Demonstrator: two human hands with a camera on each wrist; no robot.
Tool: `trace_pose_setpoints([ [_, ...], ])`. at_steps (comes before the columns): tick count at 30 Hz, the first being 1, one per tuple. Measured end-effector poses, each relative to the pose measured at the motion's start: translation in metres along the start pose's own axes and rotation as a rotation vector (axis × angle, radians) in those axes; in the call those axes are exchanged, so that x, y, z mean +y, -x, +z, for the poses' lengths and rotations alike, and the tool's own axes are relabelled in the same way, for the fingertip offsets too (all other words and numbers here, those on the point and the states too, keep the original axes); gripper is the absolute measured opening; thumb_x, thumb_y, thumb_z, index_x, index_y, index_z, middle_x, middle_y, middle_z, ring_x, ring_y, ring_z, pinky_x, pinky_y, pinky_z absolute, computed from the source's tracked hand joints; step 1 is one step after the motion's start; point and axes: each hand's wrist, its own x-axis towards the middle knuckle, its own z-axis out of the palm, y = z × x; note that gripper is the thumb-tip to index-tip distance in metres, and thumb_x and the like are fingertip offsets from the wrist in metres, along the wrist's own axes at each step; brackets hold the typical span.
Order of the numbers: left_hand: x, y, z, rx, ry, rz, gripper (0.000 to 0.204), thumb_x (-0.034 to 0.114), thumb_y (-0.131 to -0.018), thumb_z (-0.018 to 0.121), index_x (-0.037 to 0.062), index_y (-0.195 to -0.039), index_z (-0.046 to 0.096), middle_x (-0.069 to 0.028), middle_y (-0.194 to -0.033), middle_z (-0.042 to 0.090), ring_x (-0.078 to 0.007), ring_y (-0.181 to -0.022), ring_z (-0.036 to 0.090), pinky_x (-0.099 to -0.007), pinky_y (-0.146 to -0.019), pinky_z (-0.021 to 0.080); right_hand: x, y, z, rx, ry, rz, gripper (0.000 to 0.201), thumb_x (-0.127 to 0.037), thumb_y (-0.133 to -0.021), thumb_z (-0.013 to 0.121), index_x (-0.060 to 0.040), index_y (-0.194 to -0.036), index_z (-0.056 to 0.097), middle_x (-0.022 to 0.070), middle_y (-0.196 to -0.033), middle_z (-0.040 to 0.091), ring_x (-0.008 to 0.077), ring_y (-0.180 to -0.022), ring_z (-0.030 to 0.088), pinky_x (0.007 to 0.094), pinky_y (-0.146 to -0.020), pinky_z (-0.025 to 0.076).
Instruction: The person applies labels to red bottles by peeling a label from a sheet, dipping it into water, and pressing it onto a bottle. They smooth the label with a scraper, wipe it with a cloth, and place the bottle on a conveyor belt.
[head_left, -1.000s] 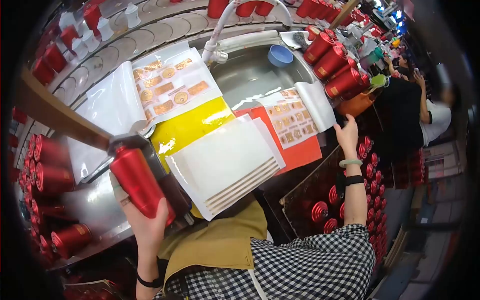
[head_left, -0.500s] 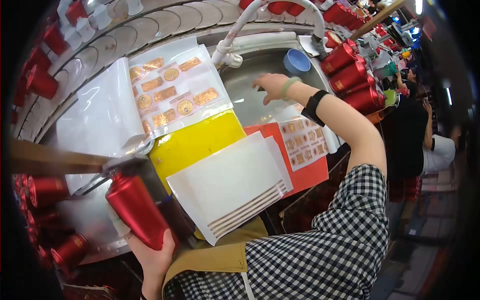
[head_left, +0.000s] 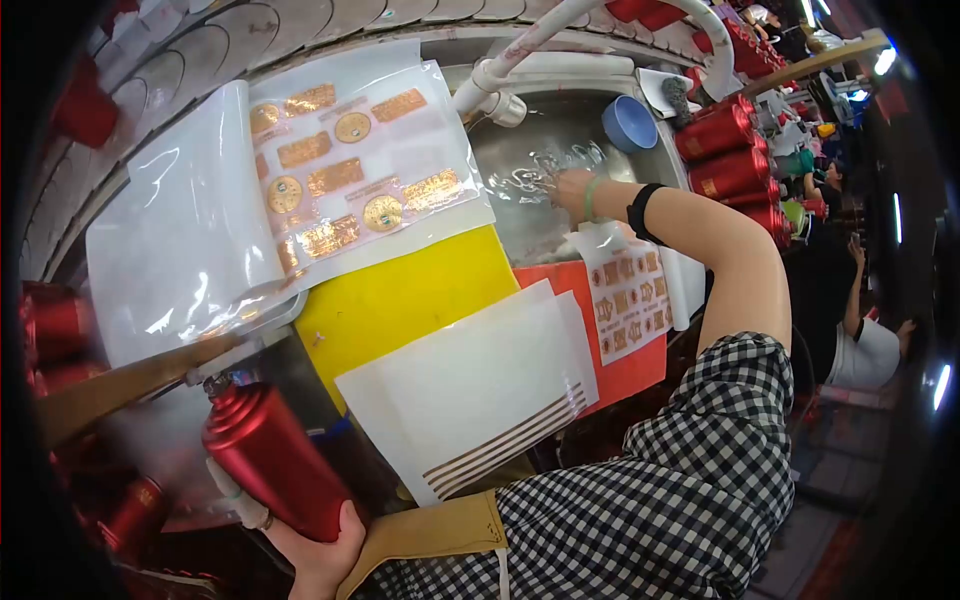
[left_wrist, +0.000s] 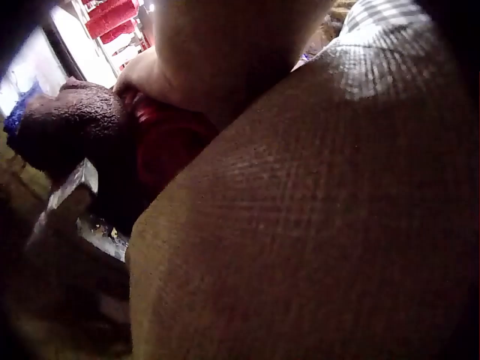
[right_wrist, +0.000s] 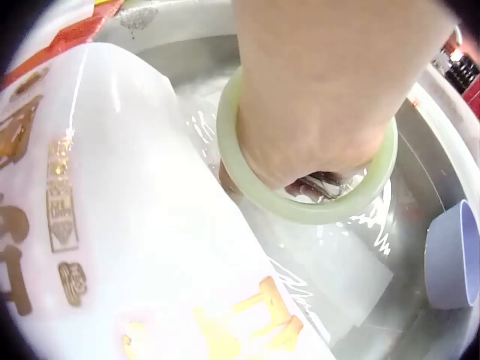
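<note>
My left hand [head_left: 318,550] grips the lower end of a red metallic bottle [head_left: 275,460] that lies tilted, its stepped neck close to the end of a wooden bar [head_left: 135,380]. The left wrist view is dark, with a bit of red [left_wrist: 169,146] beside the hand. My right hand [head_left: 572,192] is down in the water of a steel sink [head_left: 600,165], and ripples spread around it. Its fingers are mostly hidden. A pale, see-through sheet [right_wrist: 352,277] lies in the water below the hand. The light green bangle [right_wrist: 300,214] circles the right wrist.
A blue bowl [head_left: 632,122] stands in the sink under a white tap [head_left: 540,40]. Gold-printed decal sheets [head_left: 360,180], a yellow folder [head_left: 410,290] and white sheets [head_left: 470,390] lie before me. Red canisters [head_left: 725,175] line the right, with a plate conveyor [head_left: 310,30] behind.
My right hand has moved left from beside the decal sheets, over the sink and down into the water. The left hand keeps its grip on the red bottle.
</note>
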Motion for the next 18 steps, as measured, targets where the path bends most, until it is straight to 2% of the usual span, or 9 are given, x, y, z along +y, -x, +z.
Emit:
trace_pose_setpoints([
  [1, 0.002, 0.001, 0.000, -0.005, 0.002, -0.006, 0.130, 0.017, -0.069, 0.085, -0.0039, -0.164, -0.001, -0.0249, -0.165, 0.019, -0.0373, -0.154, 0.023, -0.0458, -0.125, 0.020, 0.002, -0.002, 0.007, -0.007, 0.001, -0.005, 0.121, -0.037, -0.060, 0.098, -0.0085, -0.159, 0.035, 0.0289, -0.160, 0.038, 0.0392, -0.115, 0.069, 0.0454, -0.093, 0.059],
  [3, 0.012, -0.001, -0.004, -0.046, 0.054, -0.003, 0.132, 0.018, -0.068, 0.085, -0.0043, -0.164, -0.003, -0.0257, -0.166, 0.016, -0.0381, -0.155, 0.020, -0.0460, -0.126, 0.018, 0.000, -0.004, 0.017, 0.018, -0.059, 0.136, 0.135, -0.040, -0.059, 0.099, -0.0140, -0.166, 0.021, 0.0325, -0.162, 0.031, 0.0410, -0.119, 0.068, 0.0446, -0.096, 0.058],
  [4, 0.020, -0.009, -0.008, -0.048, 0.053, -0.008, 0.132, 0.018, -0.068, 0.085, -0.0043, -0.164, -0.003, -0.0257, -0.166, 0.016, -0.0381, -0.155, 0.020, -0.0460, -0.126, 0.018, -0.001, -0.004, 0.020, 0.016, -0.059, 0.131, 0.135, -0.040, -0.059, 0.099, -0.0140, -0.166, 0.021, 0.0325, -0.162, 0.031, 0.0410, -0.119, 0.068, 0.0446, -0.096, 0.058],
  [6, 0.032, -0.022, -0.015, -0.061, -0.105, 0.054, 0.134, 0.019, -0.065, 0.085, -0.0042, -0.164, -0.003, -0.0258, -0.167, 0.015, -0.0378, -0.156, 0.020, -0.0457, -0.126, 0.019, -0.003, 0.001, 0.026, 0.170, -0.066, 0.100, 0.144, -0.040, -0.060, 0.099, -0.0173, -0.168, 0.006, 0.0329, -0.166, 0.023, 0.0432, -0.120, 0.067, 0.0448, -0.098, 0.057],
  [7, 0.032, -0.023, -0.014, -0.064, -0.105, 0.051, 0.134, 0.019, -0.065, 0.085, -0.0042, -0.164, -0.003, -0.0258, -0.167, 0.015, -0.0378, -0.156, 0.020, -0.0457, -0.126, 0.019, -0.012, 0.008, 0.012, 0.168, -0.067, 0.097, 0.144, -0.040, -0.060, 0.099, -0.0173, -0.168, 0.006, 0.0329, -0.166, 0.023, 0.0432, -0.120, 0.067, 0.0448, -0.098, 0.057],
  [9, 0.030, -0.023, -0.015, -0.036, -0.057, 0.092, 0.136, 0.019, -0.063, 0.086, -0.0041, -0.164, -0.003, -0.0256, -0.167, 0.014, -0.0373, -0.156, 0.021, -0.0443, -0.125, 0.021, -0.026, 0.019, -0.013, 0.041, -0.202, 0.169, 0.145, -0.036, -0.061, 0.099, -0.0189, -0.168, 0.002, 0.0319, -0.168, 0.018, 0.0426, -0.125, 0.064, 0.0456, -0.100, 0.057],
  [13, 0.012, -0.003, -0.011, -0.086, 0.040, 0.016, 0.137, 0.017, -0.063, 0.086, -0.0037, -0.164, -0.003, -0.0252, -0.168, 0.013, -0.0365, -0.156, 0.021, -0.0427, -0.125, 0.022, -0.035, 0.024, -0.010, 0.095, -0.225, 0.162, 0.143, -0.036, -0.063, 0.098, -0.0194, -0.168, 0.003, 0.0324, -0.168, 0.018, 0.0416, -0.133, 0.059, 0.0514, -0.101, 0.056],
  [16, 0.008, 0.003, -0.010, -0.130, 0.098, -0.012, 0.136, 0.014, -0.064, 0.085, -0.0028, -0.164, -0.006, -0.0256, -0.168, 0.012, -0.0363, -0.156, 0.022, -0.0419, -0.125, 0.023, -0.040, 0.030, -0.020, 0.165, -0.247, 0.186, 0.139, -0.045, -0.067, 0.094, -0.0175, -0.168, 0.003, 0.0331, -0.167, 0.018, 0.0416, -0.140, 0.053, 0.0568, -0.101, 0.054],
  [18, 0.007, 0.005, -0.008, -0.099, 0.088, 0.013, 0.136, 0.011, -0.066, 0.084, -0.0019, -0.164, -0.008, -0.0260, -0.168, 0.011, -0.0358, -0.156, 0.022, -0.0417, -0.124, 0.024, -0.037, 0.025, -0.027, 0.007, -0.238, 0.167, 0.137, -0.054, -0.069, 0.090, -0.0140, -0.168, 0.005, 0.0330, -0.166, 0.020, 0.0420, -0.139, 0.053, 0.0607, -0.101, 0.053],
])
